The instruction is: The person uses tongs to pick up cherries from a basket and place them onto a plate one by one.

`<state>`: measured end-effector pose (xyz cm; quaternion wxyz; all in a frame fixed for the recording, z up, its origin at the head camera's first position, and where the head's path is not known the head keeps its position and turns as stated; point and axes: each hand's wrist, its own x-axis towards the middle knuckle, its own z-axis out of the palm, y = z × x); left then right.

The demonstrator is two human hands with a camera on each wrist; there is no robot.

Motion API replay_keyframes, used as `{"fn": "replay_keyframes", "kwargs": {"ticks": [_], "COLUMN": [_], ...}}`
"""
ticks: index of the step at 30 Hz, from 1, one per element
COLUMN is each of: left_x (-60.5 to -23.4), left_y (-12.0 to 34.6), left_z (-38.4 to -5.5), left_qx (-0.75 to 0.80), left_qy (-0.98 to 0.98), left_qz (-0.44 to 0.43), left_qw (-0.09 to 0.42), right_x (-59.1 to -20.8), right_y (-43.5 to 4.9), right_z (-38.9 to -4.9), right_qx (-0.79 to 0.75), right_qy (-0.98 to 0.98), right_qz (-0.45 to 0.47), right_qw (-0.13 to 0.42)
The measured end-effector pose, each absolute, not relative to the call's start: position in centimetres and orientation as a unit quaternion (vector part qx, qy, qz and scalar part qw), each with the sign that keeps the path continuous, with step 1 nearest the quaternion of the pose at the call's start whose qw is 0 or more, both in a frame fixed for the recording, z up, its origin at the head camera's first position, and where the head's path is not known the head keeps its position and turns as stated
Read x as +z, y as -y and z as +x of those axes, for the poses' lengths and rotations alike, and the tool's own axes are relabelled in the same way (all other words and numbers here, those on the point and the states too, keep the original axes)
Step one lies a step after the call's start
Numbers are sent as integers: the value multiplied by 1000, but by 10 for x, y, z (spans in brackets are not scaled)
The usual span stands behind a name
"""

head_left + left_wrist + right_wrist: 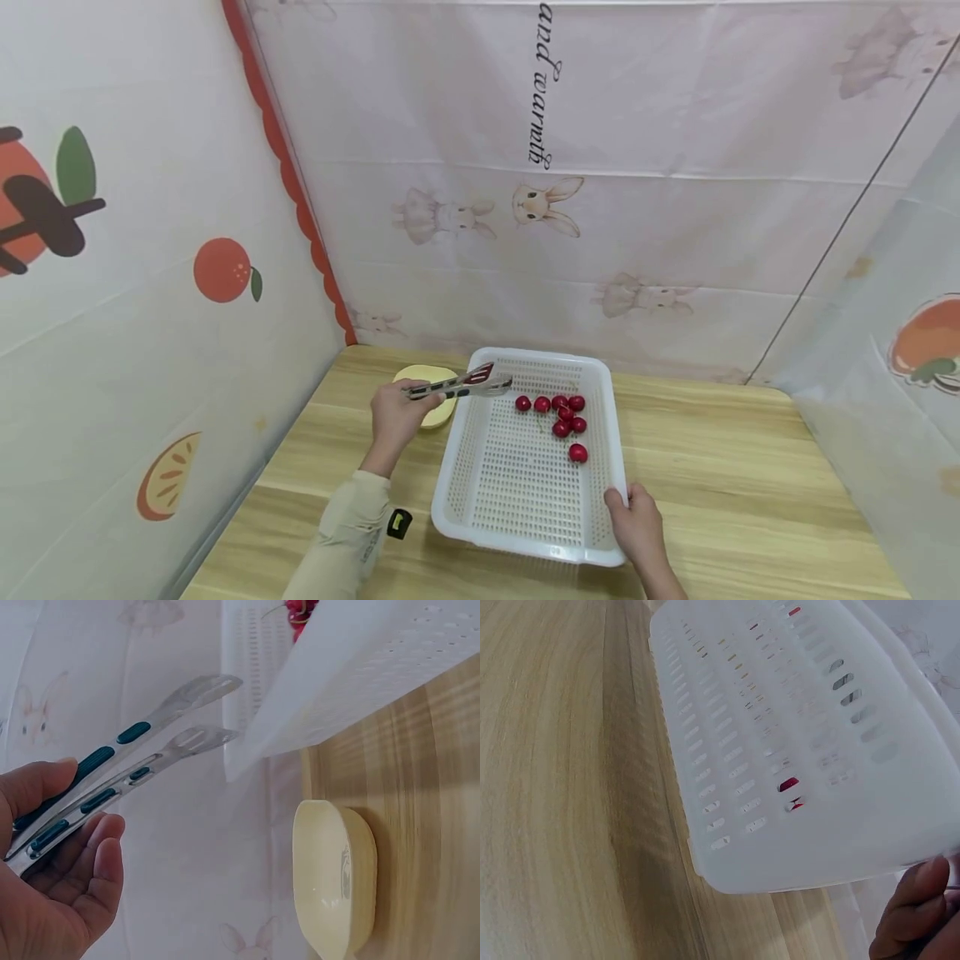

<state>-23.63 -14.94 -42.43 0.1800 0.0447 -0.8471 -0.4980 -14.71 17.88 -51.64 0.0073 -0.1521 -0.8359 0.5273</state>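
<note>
My left hand (pixel 397 417) holds a pair of clear-ended tongs (pixel 97 772) with teal grip inserts, thumb on one arm and fingers around the other. The tong tips are spread and reach over the left rim of a white perforated basket (pixel 525 500). Nothing lies between the tips in the left wrist view. Several red cherries (pixel 561 428) lie in the far right part of the basket, one (pixel 577 453) a little nearer. My right hand (pixel 637 525) grips the basket's right rim near the front corner. Left of the basket stands a pale yellow bowl (pixel 322 877), below the tongs.
The wooden table (pixel 735 467) runs along both sides of the basket. Printed sheets hang as walls at the back (pixel 465 108), the left (pixel 112 358) and the right (pixel 885 400). A dark wrist strap (pixel 400 523) sits by the left sleeve.
</note>
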Motion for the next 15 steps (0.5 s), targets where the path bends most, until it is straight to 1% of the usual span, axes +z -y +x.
{"fn": "replay_keyframes", "kwargs": {"ticks": [3, 8, 15], "left_x": [-423, -419, -422], "left_y": [146, 140, 128], "left_z": [-239, -245, -257], "left_qx": [-469, -450, -442], "left_qy": [864, 872, 878], "left_qz": [37, 40, 5], "left_qw": [177, 186, 180], "right_x": [-516, -515, -516], "right_y": [-178, -175, -178], "right_z": [-148, -151, -149], "right_qx": [525, 529, 524], "right_qy": [836, 836, 838], "right_qz": [-157, -146, -149], "right_qw": [6, 18, 16]}}
